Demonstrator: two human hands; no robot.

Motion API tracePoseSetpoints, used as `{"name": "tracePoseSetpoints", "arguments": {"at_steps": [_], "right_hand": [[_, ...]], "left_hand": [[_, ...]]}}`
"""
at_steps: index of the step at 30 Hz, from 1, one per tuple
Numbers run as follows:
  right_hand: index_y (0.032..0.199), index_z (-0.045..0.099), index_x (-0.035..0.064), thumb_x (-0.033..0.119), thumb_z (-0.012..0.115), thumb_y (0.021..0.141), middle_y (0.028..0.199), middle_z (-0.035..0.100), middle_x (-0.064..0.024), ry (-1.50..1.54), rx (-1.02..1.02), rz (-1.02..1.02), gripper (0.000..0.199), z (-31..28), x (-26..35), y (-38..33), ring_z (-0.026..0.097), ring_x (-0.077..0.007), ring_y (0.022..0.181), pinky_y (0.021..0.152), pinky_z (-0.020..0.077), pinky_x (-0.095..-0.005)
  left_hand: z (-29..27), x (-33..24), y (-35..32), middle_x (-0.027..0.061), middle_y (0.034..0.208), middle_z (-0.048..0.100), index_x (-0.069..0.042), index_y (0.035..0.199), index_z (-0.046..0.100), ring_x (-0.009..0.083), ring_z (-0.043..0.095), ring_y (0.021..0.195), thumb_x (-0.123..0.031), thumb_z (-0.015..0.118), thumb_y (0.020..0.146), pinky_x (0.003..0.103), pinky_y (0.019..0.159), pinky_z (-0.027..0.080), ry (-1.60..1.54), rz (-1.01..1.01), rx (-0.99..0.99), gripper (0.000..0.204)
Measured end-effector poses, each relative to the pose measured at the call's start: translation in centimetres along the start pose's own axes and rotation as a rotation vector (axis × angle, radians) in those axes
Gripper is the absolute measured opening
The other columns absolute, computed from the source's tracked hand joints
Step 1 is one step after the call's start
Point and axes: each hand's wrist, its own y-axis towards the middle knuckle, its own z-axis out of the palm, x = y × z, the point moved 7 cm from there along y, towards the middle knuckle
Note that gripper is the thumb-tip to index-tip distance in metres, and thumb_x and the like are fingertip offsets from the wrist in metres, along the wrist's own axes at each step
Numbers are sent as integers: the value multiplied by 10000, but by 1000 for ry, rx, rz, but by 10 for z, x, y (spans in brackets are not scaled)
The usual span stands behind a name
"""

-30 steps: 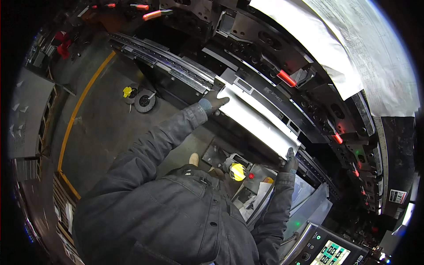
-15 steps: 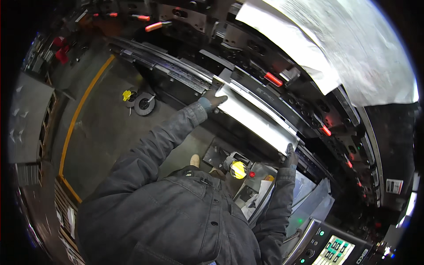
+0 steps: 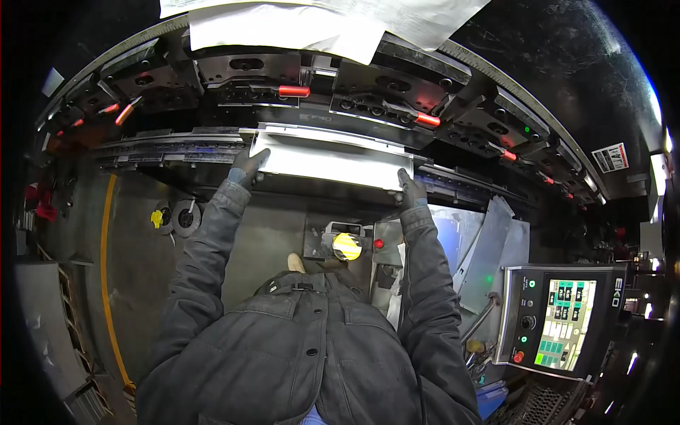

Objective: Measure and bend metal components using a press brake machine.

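1. Up against the press brake bed (image 3: 177,152), flat and square-on: bright sheet-metal panel (image 3: 329,159), far edge tucked under the row of upper tooling (image 3: 368,106).
2. Left hand (image 3: 248,164), gloved, closed around the panel's left corner, thumb on top.
3. Right hand (image 3: 411,188), gloved too, clamped on the near right corner; both arms stretched well forward.
4. Big change from a second ago: panel then slanting off toward the right, only loosely lined up; now swung level across the middle of the view and pushed in closer to the die line.
5. Reads as positioning nearly finished, sheet presented for a bend — a judgement, not a certainty.
6. Just above: red-handled clamps (image 3: 294,91) along the tool holders, white paper sheets (image 3: 283,28) draped over the machine top.
7. Below the hands: yellow-topped foot pedal unit (image 3: 346,246) on the floor, spare metal sheets (image 3: 489,248) leaning to the right.
8. Further right: control panel (image 3: 559,319) with lit screen; off left, yellow floor line (image 3: 105,269).
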Motion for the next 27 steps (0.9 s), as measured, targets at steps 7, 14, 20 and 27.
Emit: {"name": "tracePoseSetpoints", "arguments": {"at_steps": [7, 14, 20, 27], "right_hand": [[822, 517, 9, 400, 625, 794, 741, 517, -93, -71, 10, 13, 407, -7, 7, 1, 415, -109, 386, 318, 309, -229], [743, 488, 53, 393, 610, 803, 662, 483, -66, -68, 126, -19, 366, 0, 14, -11, 391, -103, 368, 314, 300, -226], [663, 460, 97, 387, 594, 811, 583, 449, -38, -14, 56, -59, 352, -2, 20, -10, 367, -97, 351, 311, 290, -222], [680, 451, 92, 370, 585, 823, 581, 440, -31, 2, 41, -110, 340, 2, 28, -18, 370, -84, 356, 302, 277, -213]], "left_hand": [[-4, 47, 55, 60, 664, 508, 9, 899, 544, 108, 415, 384, -263, 631, 766, 228, 288, 316, -92, 104, 16, 315], [2, -6, -11, 83, 709, 485, 78, 1094, 459, 130, 434, 391, -238, 615, 764, 236, 314, 398, -40, 99, -21, 483], [2, -22, -31, 98, 721, 486, 103, 1152, 415, 133, 431, 385, -220, 610, 759, 244, 313, 412, -20, 93, 5, 545], [1, -20, -26, 54, 638, 482, 26, 878, 504, 113, 424, 372, -287, 640, 753, 228, 312, 370, -40, 136, -45, 364]]}}
